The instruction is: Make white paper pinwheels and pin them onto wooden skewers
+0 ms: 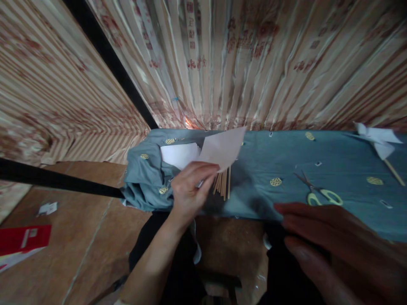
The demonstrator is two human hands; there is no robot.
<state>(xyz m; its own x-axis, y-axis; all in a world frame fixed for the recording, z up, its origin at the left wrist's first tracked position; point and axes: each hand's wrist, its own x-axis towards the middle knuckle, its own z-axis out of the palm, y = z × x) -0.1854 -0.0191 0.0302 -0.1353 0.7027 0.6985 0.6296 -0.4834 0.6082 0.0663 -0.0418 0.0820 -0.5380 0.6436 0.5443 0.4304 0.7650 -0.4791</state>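
Observation:
My left hand (190, 186) pinches a white paper sheet (222, 148) between thumb and fingers, lifted above the cloth. Just left of it, a stack of white paper (179, 155) lies on the covered surface. Partly under the raised sheet, several thin wooden sticks (224, 184) lie side by side, their far ends hidden. Close to the camera at lower right is my right hand (330, 243), blurred, its fingers stretched out and the thumb apart, with nothing seen in it. Scissors (313, 190) with pale green handles lie beyond that hand, blades spread.
A grey-blue cloth with yellow patterns (263, 148) covers the long surface. At its far right lies a white paper pinwheel (380, 137) on a stick. Patterned curtains (203, 63) hang behind, with a dark pole (111, 63) in front. A red packet (27, 239) lies on the brown floor.

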